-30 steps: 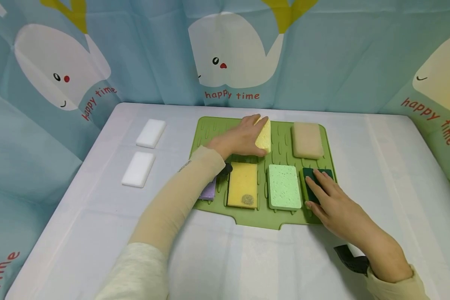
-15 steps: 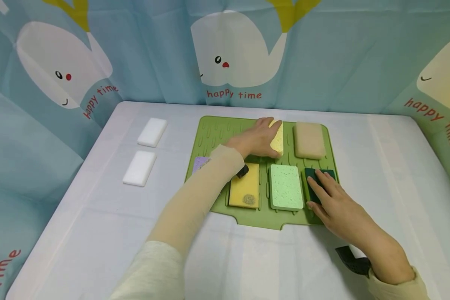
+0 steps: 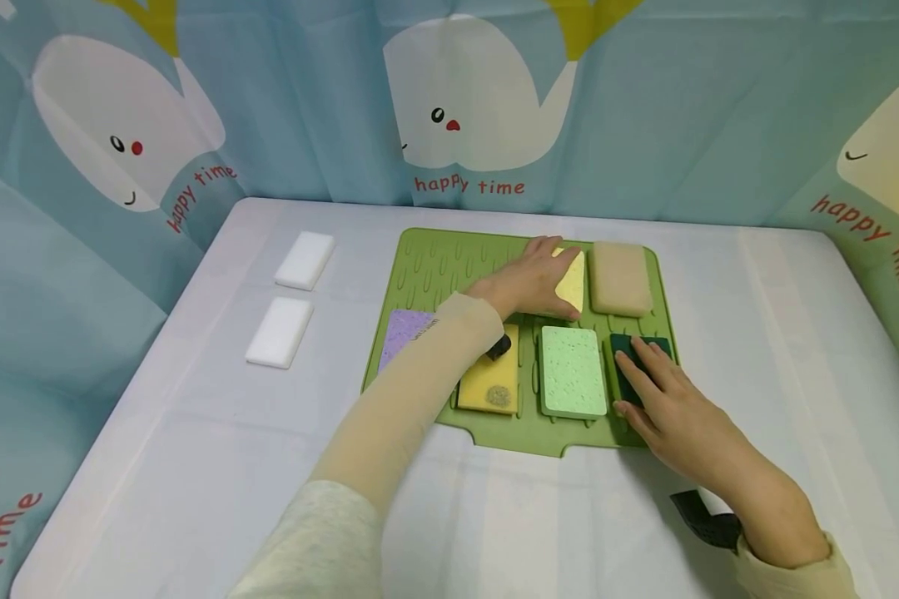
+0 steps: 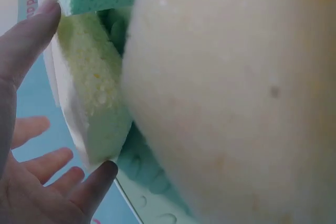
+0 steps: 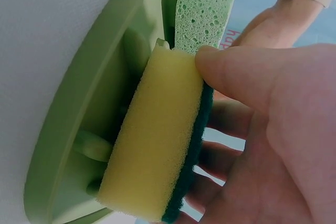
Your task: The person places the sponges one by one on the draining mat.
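My left hand (image 3: 528,281) grips a pale yellow sponge (image 3: 572,283) at the back of a green ribbed mat (image 3: 438,258). In the left wrist view, thumb and a fingertip meet opposite ends of this sponge (image 4: 102,85); the hand covers part of it in the head view. My right hand (image 3: 670,412) rests with extended fingers on a scrub sponge (image 3: 637,387) at the mat's front right. The right wrist view shows its yellow foam (image 5: 155,135) and dark green scouring pad (image 5: 190,156), thumb at the edge. A beige sponge (image 3: 622,279) lies just right of the left hand.
A mint green sponge (image 3: 572,372), a yellow sponge (image 3: 487,383) with a round mark and a purple sponge (image 3: 403,331) line the mat's front row, the last two partly under the left arm. Two white sponges (image 3: 305,260) lie on the table (image 3: 195,466) at left.
The pale yellow sponge has moved right along the mat with my left hand, closer to the beige one. My right hand stays on the scrub sponge.
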`<action>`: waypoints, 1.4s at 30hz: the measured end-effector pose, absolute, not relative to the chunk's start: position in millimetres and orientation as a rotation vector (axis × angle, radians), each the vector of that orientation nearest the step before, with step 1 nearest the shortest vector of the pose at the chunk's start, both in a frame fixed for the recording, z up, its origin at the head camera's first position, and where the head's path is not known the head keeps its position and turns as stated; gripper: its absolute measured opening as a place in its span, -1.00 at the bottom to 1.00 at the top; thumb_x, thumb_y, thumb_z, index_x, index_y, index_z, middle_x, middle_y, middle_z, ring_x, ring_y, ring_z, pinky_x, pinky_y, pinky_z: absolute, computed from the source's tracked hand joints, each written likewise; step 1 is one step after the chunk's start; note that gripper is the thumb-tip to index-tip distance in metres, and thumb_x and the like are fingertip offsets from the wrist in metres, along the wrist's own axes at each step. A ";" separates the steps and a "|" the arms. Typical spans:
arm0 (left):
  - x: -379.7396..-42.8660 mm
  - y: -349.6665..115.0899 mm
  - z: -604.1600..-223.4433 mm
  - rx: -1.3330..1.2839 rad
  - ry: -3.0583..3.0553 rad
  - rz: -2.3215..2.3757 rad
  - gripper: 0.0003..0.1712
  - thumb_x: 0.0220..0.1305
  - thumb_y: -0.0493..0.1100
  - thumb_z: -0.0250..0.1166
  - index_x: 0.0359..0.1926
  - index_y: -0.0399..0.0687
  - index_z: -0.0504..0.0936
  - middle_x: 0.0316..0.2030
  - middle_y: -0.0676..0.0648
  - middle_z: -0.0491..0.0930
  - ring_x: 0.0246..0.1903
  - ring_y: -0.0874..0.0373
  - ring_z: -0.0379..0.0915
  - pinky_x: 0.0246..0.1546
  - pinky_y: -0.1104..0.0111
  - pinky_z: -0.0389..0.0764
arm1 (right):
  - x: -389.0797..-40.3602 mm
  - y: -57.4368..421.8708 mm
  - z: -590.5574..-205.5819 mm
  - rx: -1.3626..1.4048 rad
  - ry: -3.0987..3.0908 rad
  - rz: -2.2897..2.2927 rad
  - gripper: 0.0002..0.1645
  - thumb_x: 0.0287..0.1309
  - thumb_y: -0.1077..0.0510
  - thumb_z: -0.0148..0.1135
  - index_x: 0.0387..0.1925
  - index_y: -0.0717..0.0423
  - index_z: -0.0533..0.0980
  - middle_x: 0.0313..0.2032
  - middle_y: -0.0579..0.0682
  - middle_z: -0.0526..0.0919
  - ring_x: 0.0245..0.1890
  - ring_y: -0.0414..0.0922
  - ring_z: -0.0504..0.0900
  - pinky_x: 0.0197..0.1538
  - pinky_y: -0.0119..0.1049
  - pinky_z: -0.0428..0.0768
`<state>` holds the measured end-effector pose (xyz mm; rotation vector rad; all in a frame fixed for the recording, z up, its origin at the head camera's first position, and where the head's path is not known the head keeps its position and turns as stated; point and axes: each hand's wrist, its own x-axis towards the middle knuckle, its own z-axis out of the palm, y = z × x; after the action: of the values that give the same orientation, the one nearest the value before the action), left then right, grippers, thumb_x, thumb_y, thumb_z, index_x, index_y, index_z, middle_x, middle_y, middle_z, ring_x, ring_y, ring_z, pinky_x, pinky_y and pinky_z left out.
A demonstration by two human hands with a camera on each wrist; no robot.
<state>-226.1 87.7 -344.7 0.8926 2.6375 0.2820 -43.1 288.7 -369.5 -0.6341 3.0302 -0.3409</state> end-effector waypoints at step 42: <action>-220.2 -0.1 -300.0 0.861 2.767 0.476 0.17 0.20 0.31 0.32 0.59 0.26 -0.22 0.60 0.01 -0.35 0.58 0.00 -0.43 0.53 0.05 0.03 | -43.8 290.0 -370.8 -0.679 3.044 -0.390 -0.23 0.36 0.12 0.19 0.44 0.37 0.16 0.44 0.45 0.09 0.44 0.41 0.07 0.13 0.41 0.39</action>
<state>-220.2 -0.1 -300.0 0.8614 2.7673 0.4763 -43.8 290.0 -370.8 -0.6791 3.0444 -0.3895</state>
